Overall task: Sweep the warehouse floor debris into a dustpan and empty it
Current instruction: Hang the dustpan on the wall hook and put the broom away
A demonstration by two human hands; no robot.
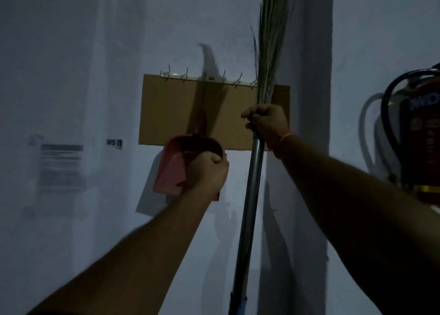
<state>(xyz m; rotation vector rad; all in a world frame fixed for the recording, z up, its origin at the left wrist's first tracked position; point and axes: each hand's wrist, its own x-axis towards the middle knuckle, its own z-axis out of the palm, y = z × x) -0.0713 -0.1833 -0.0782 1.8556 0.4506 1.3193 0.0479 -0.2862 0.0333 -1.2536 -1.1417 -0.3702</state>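
A red dustpan (173,164) hangs against the white wall, handle up, below a row of metal hooks (207,77). My left hand (207,172) grips its right rim, fingers curled over the edge. A grass broom (270,52) stands upright with its bristles pointing up and its metal handle (252,183) running down out of view. My right hand (266,124) grips the broom where the bristles meet the handle. An orange band sits on my right wrist.
A brown cardboard panel (171,110) is fixed to the wall behind the hooks. A red fire extinguisher (421,133) with a black hose hangs at the right edge. A paper notice (60,164) and a "WS-26" label (114,143) are on the left wall. The room is dim.
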